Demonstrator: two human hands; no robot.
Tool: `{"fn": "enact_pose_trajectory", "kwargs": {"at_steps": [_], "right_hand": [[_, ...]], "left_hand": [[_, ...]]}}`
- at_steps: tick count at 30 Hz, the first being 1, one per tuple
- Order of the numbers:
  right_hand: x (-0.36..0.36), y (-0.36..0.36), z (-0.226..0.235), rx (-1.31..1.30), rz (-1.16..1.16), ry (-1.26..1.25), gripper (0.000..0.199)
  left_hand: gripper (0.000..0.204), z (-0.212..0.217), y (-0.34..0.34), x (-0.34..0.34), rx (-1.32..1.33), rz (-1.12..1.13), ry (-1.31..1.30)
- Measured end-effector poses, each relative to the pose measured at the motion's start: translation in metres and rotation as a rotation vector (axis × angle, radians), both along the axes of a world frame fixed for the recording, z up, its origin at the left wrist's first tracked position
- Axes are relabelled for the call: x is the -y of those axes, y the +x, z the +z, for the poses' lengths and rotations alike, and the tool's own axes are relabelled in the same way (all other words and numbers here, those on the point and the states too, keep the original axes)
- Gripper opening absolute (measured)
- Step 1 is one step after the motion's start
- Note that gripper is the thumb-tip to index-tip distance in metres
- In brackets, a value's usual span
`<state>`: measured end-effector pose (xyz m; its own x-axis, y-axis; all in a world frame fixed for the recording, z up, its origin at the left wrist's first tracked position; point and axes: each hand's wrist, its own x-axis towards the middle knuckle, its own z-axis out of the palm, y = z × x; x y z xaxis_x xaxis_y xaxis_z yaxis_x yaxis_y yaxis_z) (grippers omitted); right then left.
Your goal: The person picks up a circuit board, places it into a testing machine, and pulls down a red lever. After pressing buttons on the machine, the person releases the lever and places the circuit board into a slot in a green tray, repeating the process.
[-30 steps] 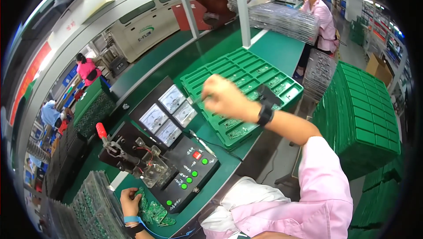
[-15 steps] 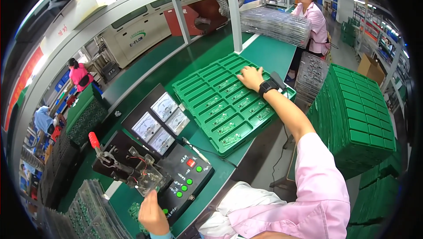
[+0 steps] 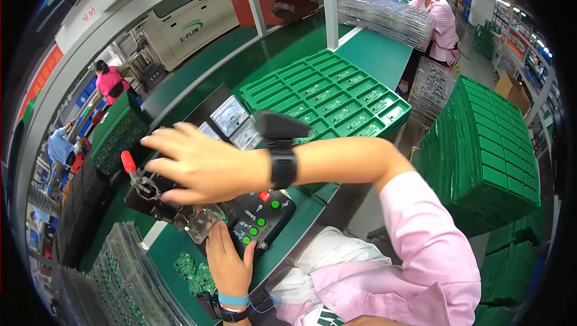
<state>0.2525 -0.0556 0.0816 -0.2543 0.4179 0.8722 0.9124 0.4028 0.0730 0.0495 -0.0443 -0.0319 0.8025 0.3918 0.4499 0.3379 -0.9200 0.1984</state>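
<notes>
My right hand point(image 3: 204, 166) is open, fingers spread, above a test fixture point(image 3: 201, 222) with a clear plate. Its fingertips are close to the fixture's red-handled toggle clamp point(image 3: 128, 162), with no grip on it. At the front edge of the fixture lies my left hand point(image 3: 229, 266), fingers stretched out and thumb apart, beside a black control box point(image 3: 273, 218) with green buttons. Whether a board sits under its fingertips is hidden. Beyond my right forearm, a green compartment tray point(image 3: 336, 112) holds small circuit boards in several pockets.
Loose green boards point(image 3: 195, 273) lie left of my left wrist. A stack of clear trays with boards point(image 3: 129, 272) stands at the near left. Tall green trays point(image 3: 481, 157) are stacked at right. A co-worker point(image 3: 442, 19) stands behind clear trays point(image 3: 384, 19) at the far end.
My right hand has left the green tray and swung left over the fixture. My left hand has shifted slightly right and its fingers have straightened against the fixture's edge.
</notes>
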Motion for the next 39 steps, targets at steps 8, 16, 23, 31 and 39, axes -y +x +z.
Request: {"fn": "enact_pose_trajectory", "kwargs": {"at_steps": [8,16,23,31,39], "right_hand": [[-0.03,-0.059,0.022,-0.772,0.664,-0.295,0.067],[0.079,-0.032,-0.105,-0.37,0.134,-0.236,0.054],[0.119,-0.052,-0.157,-0.051,-0.153,-0.247,0.051],[0.122,-0.058,-0.165,-0.162,-0.205,-0.454,0.051],[0.115,-0.055,-0.159,-0.154,-0.172,-0.427,0.048]], "left_hand": [[0.037,-0.003,-0.04,0.012,0.002,-0.032,-0.006],[0.032,0.006,-0.072,-0.038,0.196,0.083,-0.057],[0.036,0.002,-0.062,-0.052,0.2,0.01,-0.165],[0.058,0.011,-0.057,-0.054,0.176,0.012,-0.263],[0.09,0.027,-0.053,-0.062,-0.111,-0.052,-0.273]]}}
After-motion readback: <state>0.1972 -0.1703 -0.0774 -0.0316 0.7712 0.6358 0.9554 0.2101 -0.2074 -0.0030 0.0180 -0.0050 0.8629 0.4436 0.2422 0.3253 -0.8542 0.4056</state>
